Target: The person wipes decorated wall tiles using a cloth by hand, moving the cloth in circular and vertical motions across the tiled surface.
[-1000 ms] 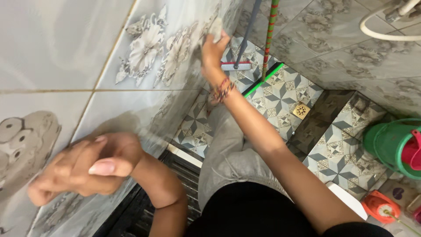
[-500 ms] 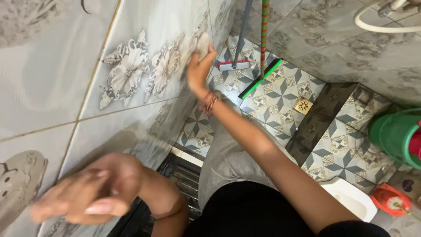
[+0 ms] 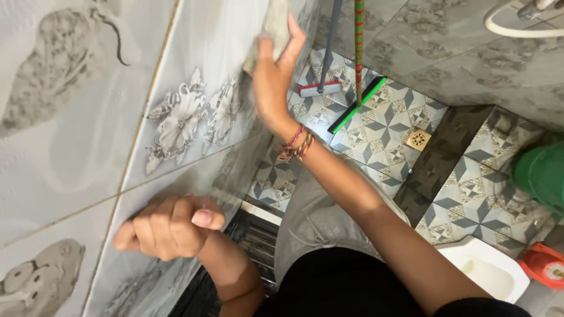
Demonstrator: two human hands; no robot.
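My right hand (image 3: 275, 76) presses a pale scrub pad (image 3: 275, 23) flat against the glossy flower-patterned wall tile (image 3: 194, 117), high up on the wall. A band of coloured threads sits on that wrist. My left hand (image 3: 167, 226) is curled into a loose fist, knuckles resting against the lower wall tile, and holds nothing that I can see.
A blue-handled squeegee (image 3: 320, 88) and a green brush (image 3: 355, 103) on a striped pole lean in the corner. The patterned floor has a brass drain (image 3: 418, 140). A green bucket (image 3: 543, 173), a white squat pan (image 3: 487, 273) and a red object (image 3: 546, 264) lie to the right.
My right hand has slid the pad upward along the wall. My view has shifted closer to the wall, and my left fist has stayed pressed low on the tile.
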